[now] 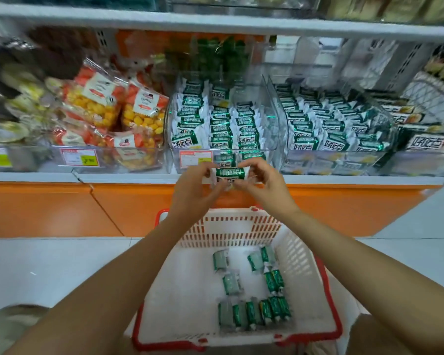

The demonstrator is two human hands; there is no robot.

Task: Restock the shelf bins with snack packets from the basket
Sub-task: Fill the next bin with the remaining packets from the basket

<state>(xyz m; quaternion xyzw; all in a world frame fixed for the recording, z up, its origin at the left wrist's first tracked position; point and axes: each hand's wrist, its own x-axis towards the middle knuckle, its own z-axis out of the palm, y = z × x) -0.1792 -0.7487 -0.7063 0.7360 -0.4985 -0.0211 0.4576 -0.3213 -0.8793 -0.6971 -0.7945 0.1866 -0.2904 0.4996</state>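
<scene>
Fingers: left hand (195, 187) and right hand (265, 184) pinch snack packet (230, 173) by its ends.
Packet axis: left-right, level.

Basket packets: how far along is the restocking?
Well along. The middle bin already holds rows of green packets. The left hand and right hand hold one packet in front of it. About a dozen loose packets remain in the basket.
</scene>
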